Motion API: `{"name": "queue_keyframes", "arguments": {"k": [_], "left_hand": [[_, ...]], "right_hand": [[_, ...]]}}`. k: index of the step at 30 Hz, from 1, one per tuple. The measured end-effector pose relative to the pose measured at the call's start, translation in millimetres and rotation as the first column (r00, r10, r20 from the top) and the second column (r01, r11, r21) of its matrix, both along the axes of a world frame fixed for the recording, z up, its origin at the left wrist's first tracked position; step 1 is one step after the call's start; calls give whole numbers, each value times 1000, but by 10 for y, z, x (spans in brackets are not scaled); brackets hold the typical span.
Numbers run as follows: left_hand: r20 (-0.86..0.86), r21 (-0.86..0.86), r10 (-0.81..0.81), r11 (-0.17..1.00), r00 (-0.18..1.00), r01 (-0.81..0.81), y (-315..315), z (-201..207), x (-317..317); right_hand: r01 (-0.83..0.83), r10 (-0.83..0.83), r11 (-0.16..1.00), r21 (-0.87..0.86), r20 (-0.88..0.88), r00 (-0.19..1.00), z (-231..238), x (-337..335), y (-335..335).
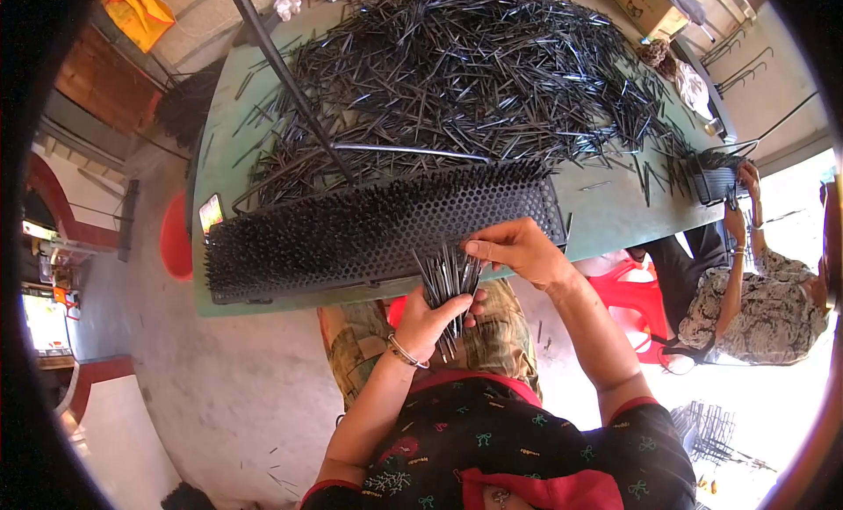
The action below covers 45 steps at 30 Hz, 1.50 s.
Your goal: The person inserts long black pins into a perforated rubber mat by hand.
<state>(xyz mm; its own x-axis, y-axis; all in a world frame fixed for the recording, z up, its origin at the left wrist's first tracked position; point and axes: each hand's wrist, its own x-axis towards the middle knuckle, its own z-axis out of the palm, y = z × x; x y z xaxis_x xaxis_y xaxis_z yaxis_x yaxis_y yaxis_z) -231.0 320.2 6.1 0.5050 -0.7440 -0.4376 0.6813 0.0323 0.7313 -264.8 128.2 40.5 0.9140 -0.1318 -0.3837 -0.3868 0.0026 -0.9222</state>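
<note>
My left hand (pixel 428 318) is wrapped round a bundle of thin dark sticks (pixel 446 277), which fan out at the top above my lap. At the bundle's upper right, my right hand (pixel 524 253) is closed in a pinch by the stick ends; what lies between its fingertips is too small to make out. Just beyond both hands stretches a long black perforated rack (pixel 465 213). Many upright dark sticks (pixel 299 238) fill its holes on the left and along the far side, while bare holes show in the middle and right.
A big heap of loose dark sticks (pixel 474 71) covers the green table (pixel 615 202). A metal bar (pixel 290 79) slants over the rack's far side. To the right, another person (pixel 755 308) handles a dark container (pixel 716 176). A phone (pixel 211 213) lies by the rack's left end.
</note>
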Motion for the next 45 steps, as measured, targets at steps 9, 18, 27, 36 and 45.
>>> {"name": "queue_keyframes", "arguments": {"k": [9,18,27,36,45], "left_hand": [[-132,-39,26,999,991,-32,-33,-61,11],[-220,-52,47,997,974,-60,-37,-135,3],[-363,-114,-26,993,932,-17,-42,-203,4],[-317,-128,-26,992,948,-16,19,-227,8],[-248,-131,-35,991,968,3,31,-266,-6]], "right_hand": [[427,-309,883,-192,447,839,240,181,-261],[446,-223,834,-326,540,811,-65,490,-367],[436,-190,820,-371,542,819,-35,444,-324],[354,26,741,-571,551,834,69,500,-236],[382,-19,727,-571,539,842,-28,466,-186]]}}
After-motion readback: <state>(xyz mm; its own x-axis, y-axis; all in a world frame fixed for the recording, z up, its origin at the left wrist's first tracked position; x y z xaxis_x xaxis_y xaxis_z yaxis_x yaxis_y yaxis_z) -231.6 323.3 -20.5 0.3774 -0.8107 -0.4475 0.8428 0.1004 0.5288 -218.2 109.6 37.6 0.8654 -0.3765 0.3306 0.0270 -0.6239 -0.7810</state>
